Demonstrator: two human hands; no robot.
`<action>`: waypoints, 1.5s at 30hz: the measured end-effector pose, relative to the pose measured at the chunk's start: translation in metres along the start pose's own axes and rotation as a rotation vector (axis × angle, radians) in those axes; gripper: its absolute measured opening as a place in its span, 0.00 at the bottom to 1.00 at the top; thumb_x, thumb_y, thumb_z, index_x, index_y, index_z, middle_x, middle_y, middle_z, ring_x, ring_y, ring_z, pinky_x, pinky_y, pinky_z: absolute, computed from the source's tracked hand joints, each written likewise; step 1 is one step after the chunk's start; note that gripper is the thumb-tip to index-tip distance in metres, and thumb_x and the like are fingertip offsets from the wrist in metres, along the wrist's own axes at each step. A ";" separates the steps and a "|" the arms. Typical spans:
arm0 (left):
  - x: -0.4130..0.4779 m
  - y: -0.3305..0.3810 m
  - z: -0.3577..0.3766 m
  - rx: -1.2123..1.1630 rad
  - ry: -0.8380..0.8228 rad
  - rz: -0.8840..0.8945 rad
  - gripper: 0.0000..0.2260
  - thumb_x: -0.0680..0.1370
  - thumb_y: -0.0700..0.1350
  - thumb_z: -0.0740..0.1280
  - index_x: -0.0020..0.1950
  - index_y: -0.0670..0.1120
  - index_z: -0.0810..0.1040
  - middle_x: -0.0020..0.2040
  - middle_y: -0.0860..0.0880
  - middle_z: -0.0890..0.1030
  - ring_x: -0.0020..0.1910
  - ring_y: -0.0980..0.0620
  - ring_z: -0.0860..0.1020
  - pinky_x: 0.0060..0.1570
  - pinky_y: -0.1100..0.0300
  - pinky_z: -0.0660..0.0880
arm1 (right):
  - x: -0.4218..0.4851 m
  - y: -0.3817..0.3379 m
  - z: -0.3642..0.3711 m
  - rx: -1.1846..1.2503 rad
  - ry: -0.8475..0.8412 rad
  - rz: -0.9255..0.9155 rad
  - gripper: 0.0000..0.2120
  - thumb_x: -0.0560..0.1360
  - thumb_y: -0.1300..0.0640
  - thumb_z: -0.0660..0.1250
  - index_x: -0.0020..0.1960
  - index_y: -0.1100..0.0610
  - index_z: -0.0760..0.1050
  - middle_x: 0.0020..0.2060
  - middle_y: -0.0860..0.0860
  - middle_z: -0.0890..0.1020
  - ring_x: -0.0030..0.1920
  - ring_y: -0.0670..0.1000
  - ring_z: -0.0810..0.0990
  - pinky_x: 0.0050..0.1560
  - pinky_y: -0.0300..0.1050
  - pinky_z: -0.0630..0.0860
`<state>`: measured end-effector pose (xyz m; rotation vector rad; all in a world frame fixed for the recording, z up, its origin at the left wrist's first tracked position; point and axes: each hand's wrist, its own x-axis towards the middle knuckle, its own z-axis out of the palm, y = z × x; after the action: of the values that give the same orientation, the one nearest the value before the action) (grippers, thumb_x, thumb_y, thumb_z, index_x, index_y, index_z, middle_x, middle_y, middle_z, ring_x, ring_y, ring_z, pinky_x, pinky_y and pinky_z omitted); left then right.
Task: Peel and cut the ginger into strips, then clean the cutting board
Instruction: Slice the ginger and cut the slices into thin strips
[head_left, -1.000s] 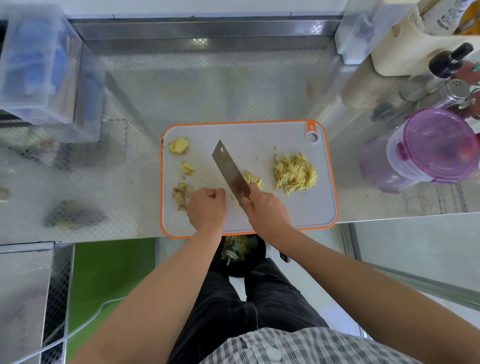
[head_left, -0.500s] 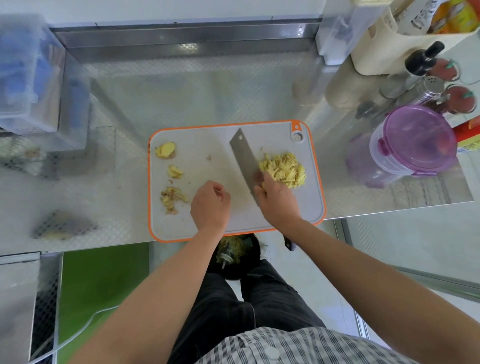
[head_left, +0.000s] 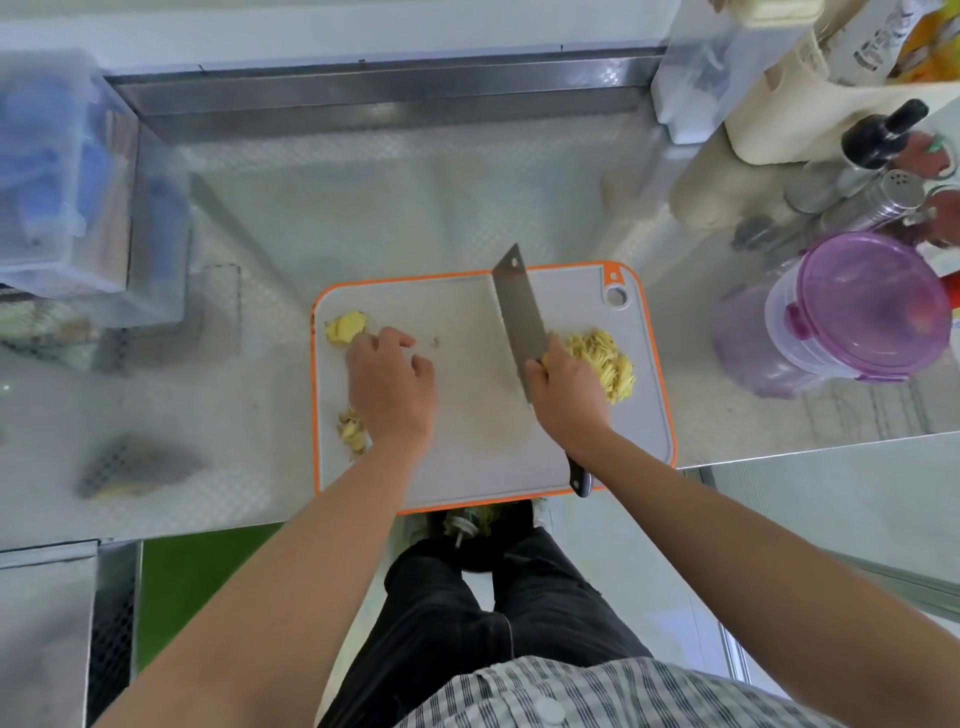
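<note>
Far left on the steel counter (head_left: 415, 208) stands a clear storage box (head_left: 57, 171), well apart from the work. On the orange-rimmed cutting board (head_left: 467, 457), the peeled ginger chunk (head_left: 345, 327) lies near the left rim, uncut, with a small heap of peel scraps (head_left: 353, 428) nearer the person on the same side. The left hand (head_left: 389, 384) sits between them, knuckles up and fingers bent down, fingertips just beside the chunk; whether it pinches anything underneath I cannot tell. Mid-board, the cleaver (head_left: 519, 317) lies tilted with its tip over the far rim. The right hand (head_left: 569, 387) is clamped round it where blade meets handle. Just right of that hand lies the pile of ginger strips (head_left: 605, 364), and further right a purple-lidded container (head_left: 872, 306).

Judging from this, one more chunk has to be cut before any cleaning. The chunk looks knobbly, so it may roll under the blade unless laid on a flat face, with the curled fingers close by. Peel scraps sit near enough to get mixed in. A careless sweep of the cleaver could push strips off the right rim onto the counter
</note>
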<state>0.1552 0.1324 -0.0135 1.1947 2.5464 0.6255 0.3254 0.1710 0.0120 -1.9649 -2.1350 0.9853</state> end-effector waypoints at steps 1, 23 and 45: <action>0.009 -0.004 -0.002 0.047 0.031 0.009 0.12 0.71 0.41 0.68 0.55 0.45 0.77 0.53 0.41 0.74 0.55 0.40 0.72 0.50 0.50 0.69 | 0.004 -0.003 -0.001 0.026 0.015 -0.008 0.10 0.80 0.56 0.56 0.57 0.63 0.67 0.34 0.56 0.72 0.37 0.59 0.74 0.34 0.49 0.66; 0.020 0.003 -0.009 0.022 -0.216 0.360 0.14 0.67 0.40 0.74 0.51 0.39 0.81 0.46 0.39 0.76 0.47 0.38 0.75 0.49 0.52 0.68 | -0.005 -0.015 0.004 0.040 -0.056 -0.126 0.08 0.80 0.57 0.58 0.49 0.63 0.67 0.27 0.51 0.65 0.32 0.57 0.68 0.31 0.48 0.63; -0.075 -0.010 0.001 -0.039 -0.309 0.469 0.15 0.70 0.39 0.74 0.57 0.42 0.81 0.47 0.45 0.77 0.47 0.44 0.76 0.48 0.54 0.73 | -0.078 0.034 0.006 -0.160 -0.186 -0.162 0.06 0.81 0.54 0.56 0.50 0.57 0.63 0.35 0.54 0.72 0.36 0.58 0.71 0.35 0.47 0.66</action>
<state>0.1966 0.0685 -0.0157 1.7407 2.0023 0.5298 0.3660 0.0964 0.0178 -1.7901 -2.4999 1.0360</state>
